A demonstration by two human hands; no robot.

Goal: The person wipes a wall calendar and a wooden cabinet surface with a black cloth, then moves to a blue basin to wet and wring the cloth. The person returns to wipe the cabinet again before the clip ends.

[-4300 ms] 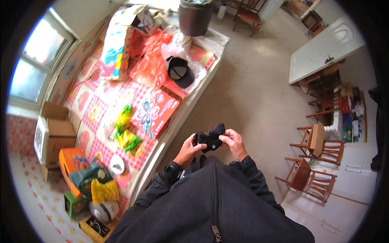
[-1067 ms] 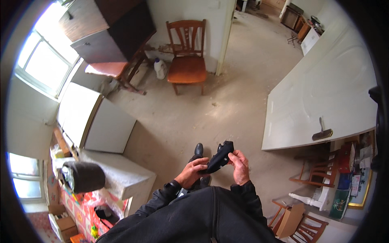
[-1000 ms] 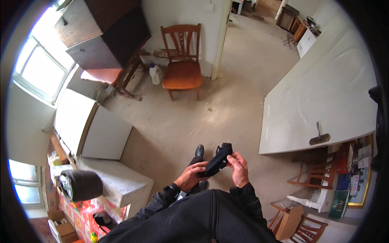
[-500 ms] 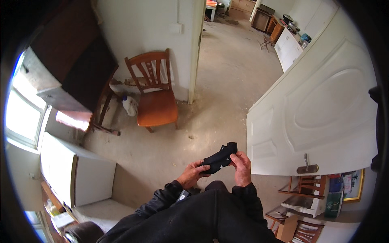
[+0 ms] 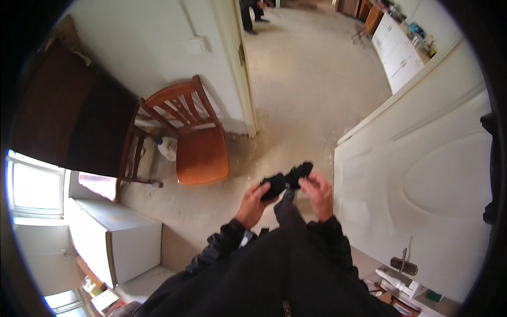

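A small black cloth item (image 5: 273,186) is stretched between my hands, in front of my body and above the floor. Its exact kind is unclear; it is bunched in the middle. My left hand (image 5: 250,205) grips its left part with the thumb on top. At the other end, my right hand (image 5: 318,196) pinches the cloth between thumb and fingers. Below the hands, my dark trouser leg and shoe show.
A brown wooden chair (image 5: 202,154) stands by the wall, with a white jug (image 5: 168,148) beside it. Left are a dark wooden table (image 5: 58,116) and a white cabinet (image 5: 135,251). At right is a white door (image 5: 401,164). Through the doorway, a person's dark-clothed legs (image 5: 246,17) show near white cupboards (image 5: 396,55).
Both hands have risen slightly, and the cloth has bunched in the middle, its white stars no longer visible. My view has shifted, and a person's legs have come into sight beyond the doorway.
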